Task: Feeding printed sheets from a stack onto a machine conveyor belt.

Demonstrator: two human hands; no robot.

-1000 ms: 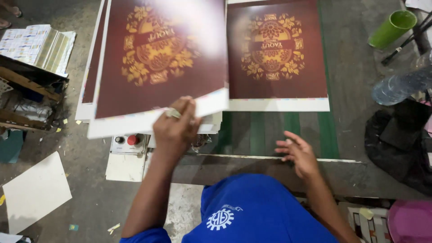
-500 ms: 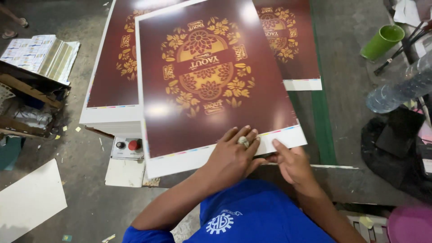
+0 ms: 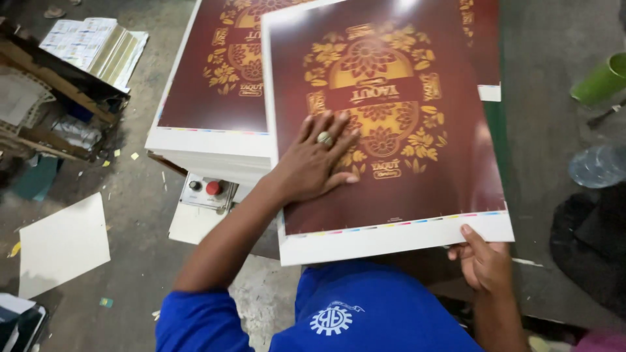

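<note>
A large glossy printed sheet [image 3: 417, 195], dark maroon with a gold floral emblem and a white margin, lies in front of me over the green table. My left hand [image 3: 316, 163], a ring on one finger, presses flat on its printed face with the fingers spread. At the near right corner, my right hand [image 3: 486, 261] pinches the sheet's white edge, thumb on top. A thick stack of the same printed sheets [image 3: 208, 111] sits to the left, partly under the sheet I hold.
A small control box with a red button [image 3: 207, 190] sits under the stack. A green cup [image 3: 600, 79], a clear plastic bottle [image 3: 596, 166] and a black bag [image 3: 590, 248] are on the right. White board [image 3: 62, 244] lies on the floor; stacked papers [image 3: 98, 47] rest far left.
The sheet has come off the left stack, swung right and settled lower in front of me. My left hand went from gripping its edge to lying flat on it; my right hand took the near corner.
</note>
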